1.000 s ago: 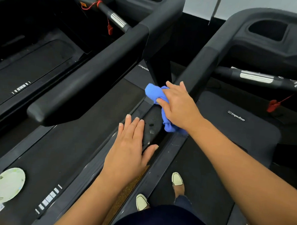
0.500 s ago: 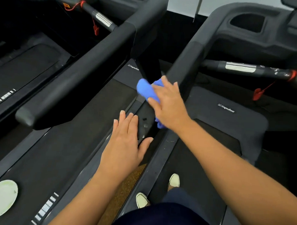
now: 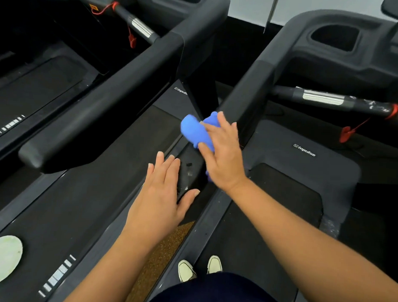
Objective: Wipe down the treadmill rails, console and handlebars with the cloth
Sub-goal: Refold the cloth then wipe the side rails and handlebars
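Note:
Two dark treadmills stand side by side. My right hand [image 3: 222,156] holds a bunched blue cloth [image 3: 195,131] against the foot of the black upright [image 3: 201,99] between them, above the dusty side rail [image 3: 189,171]. My left hand [image 3: 162,194] lies flat with straight fingers on the left treadmill's side rail, thumb spread over the gap. The right treadmill's long handlebar [image 3: 252,85] runs just right of the cloth. The left treadmill's handlebar [image 3: 100,115] reaches toward the lower left.
A pale round disc [image 3: 2,258] lies on the left belt at the lower left. Red safety clips [image 3: 346,133] hang from cross grips with silver sensors [image 3: 322,98]. Brown floor [image 3: 165,246] shows between the machines. My light-coloured shoes [image 3: 199,267] stand on the right treadmill's edge.
My right hand has slid the cloth a little farther forward along the rail toward the upright's foot. My left hand has stayed flat on the rail.

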